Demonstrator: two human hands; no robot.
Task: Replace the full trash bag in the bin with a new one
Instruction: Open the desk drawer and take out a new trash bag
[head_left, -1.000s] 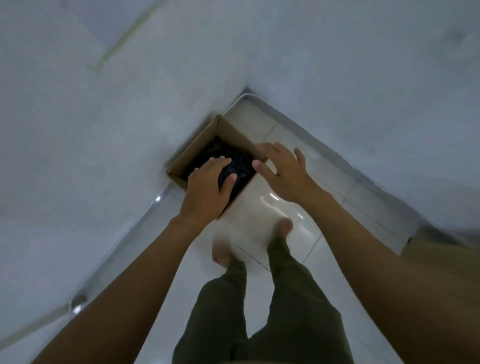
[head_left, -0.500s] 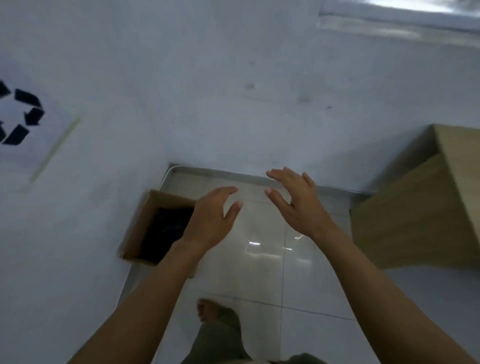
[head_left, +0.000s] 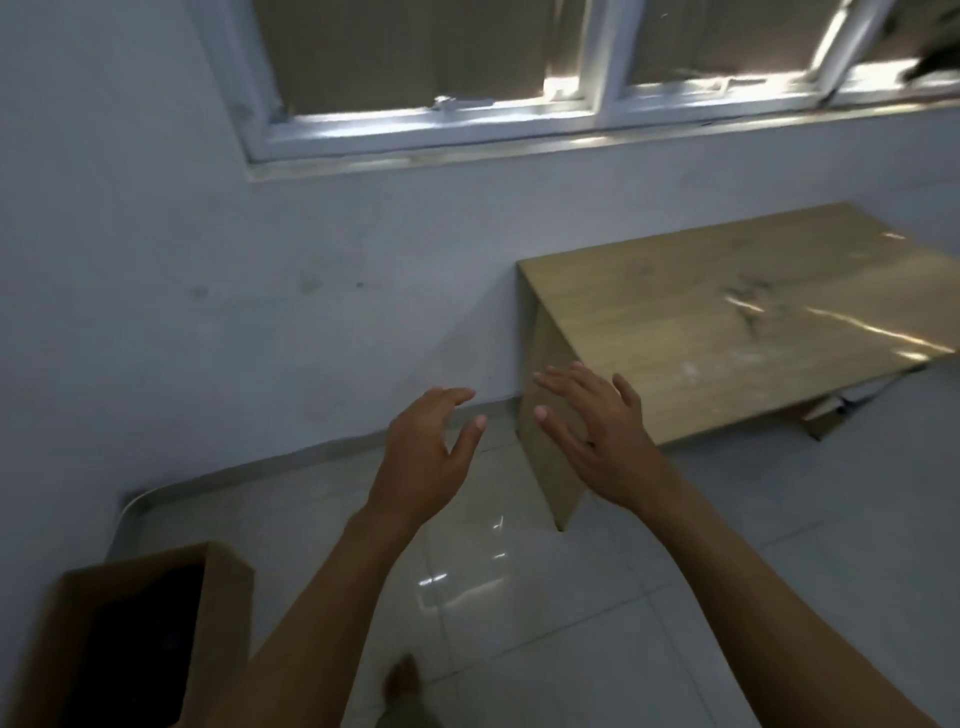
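Trash bag (head_left: 140, 634) — black, dull, crumpled as far as the dim view allows; sits inside the cardboard box bin (head_left: 228, 592) at lower left, on the floor close to the wall (head_left: 156, 286). Bin: brown corrugated card, square-cornered, open top. Bag lies well apart from both hands, below and left of them.
Left hand (head_left: 426, 457) — raised over the floor, fingers spread and slightly curled, holding nothing.
Right hand (head_left: 597, 436) — beside it, palm down, fingers splayed wide, empty, in front of the table's end panel.
Wooden table (head_left: 727, 322) — pale laminate, flat slab top, glossy streaks.
Floor (head_left: 519, 597) — white glazed tiles, reflective.
Window (head_left: 519, 104) — white frame, above the wall.
Bare foot (head_left: 402, 680) at bottom edge.
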